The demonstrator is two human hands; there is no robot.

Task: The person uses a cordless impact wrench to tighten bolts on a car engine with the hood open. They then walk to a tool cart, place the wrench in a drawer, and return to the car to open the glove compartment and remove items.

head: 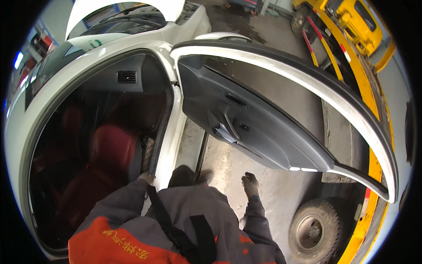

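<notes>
My left hand is low beside the white door sill of a car, near the outer edge of a red front seat. Its fingers are partly hidden, and whether it touches the sill is unclear. Over the concrete floor hangs my right hand, fingers curled, with no object visible in it. It is apart from the grey inner panel of the wide-open car door. A pale folded item sits in that panel's pocket by the pull handle.
A yellow truck frame runs along the right, with a wheel low beside it. The white door frame arcs across the right side. Ahead, the car's hood is raised. An air vent is in the dashboard.
</notes>
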